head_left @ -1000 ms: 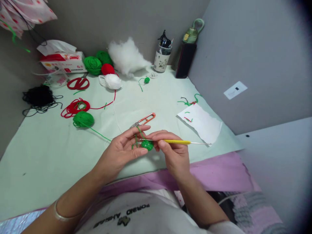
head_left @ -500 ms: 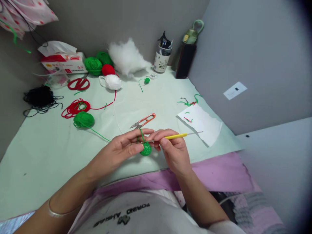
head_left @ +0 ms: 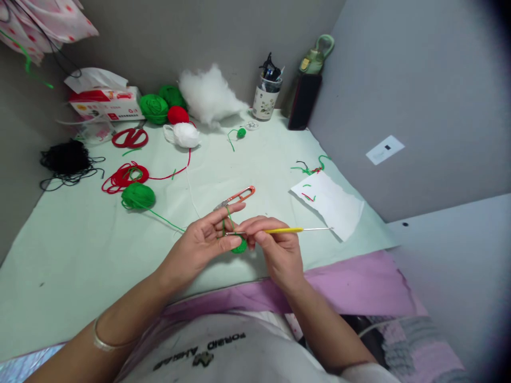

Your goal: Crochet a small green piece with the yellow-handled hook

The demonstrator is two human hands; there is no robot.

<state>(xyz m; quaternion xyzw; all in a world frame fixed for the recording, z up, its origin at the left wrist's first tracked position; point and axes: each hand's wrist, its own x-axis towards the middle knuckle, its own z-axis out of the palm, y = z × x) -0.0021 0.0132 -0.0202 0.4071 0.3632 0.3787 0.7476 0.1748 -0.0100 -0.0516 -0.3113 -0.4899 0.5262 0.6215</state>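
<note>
Green crochet piece (head_left: 239, 248), yellow hook (head_left: 284, 231) tilted less than before

In the right hand (head_left: 281, 250), a yellow-handled hook (head_left: 284, 231), silver at both ends, nearly level, pointing left. Pinched under the left hand's (head_left: 203, 242) thumb, a small, rounded green piece (head_left: 240, 246), partly hidden. Beyond that grip, leftward, a green ball (head_left: 138, 196), its strand (head_left: 165, 218) trailing toward it.

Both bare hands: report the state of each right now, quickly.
Left hand: partly closed, holding the small round green crocheted piece.
Right hand: closed, holding the slim metal crochet hook with a yellow handle.
</note>
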